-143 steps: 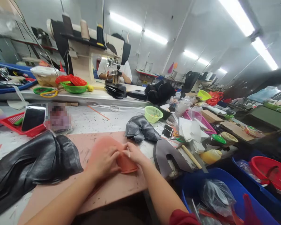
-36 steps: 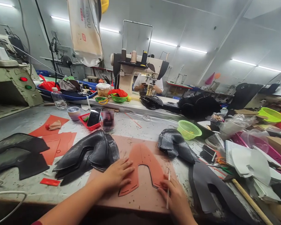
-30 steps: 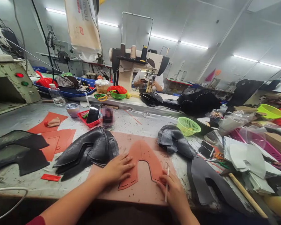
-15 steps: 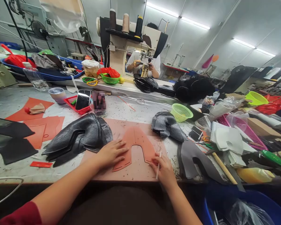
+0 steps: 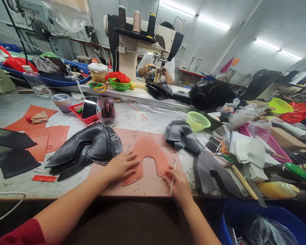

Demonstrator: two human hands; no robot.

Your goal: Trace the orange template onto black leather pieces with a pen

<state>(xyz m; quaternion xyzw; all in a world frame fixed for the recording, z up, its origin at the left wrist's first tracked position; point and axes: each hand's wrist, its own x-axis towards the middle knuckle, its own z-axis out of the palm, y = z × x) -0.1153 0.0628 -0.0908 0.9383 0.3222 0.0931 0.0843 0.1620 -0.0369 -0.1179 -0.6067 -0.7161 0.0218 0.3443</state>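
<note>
A U-shaped orange-brown pattern piece lies flat on a pinkish cutting mat at the bench's front edge. My left hand rests flat on the piece's left leg, fingers stretched out. My right hand presses on the right leg and grips a thin white pen-like stick that points up and away. A stack of black leather pieces lies just left of my left hand. A smaller folded black leather pile sits beyond my right hand.
A grey U-shaped piece and a wooden-handled tool lie to the right, among white paper, baskets and bottles. Orange sheets and a red tray with a phone sit left. A person works at a sewing machine across the bench.
Earlier both hands bunched the orange piece; it now lies flat under both hands and the right hand holds the stick. In the last half second almost nothing has moved.
</note>
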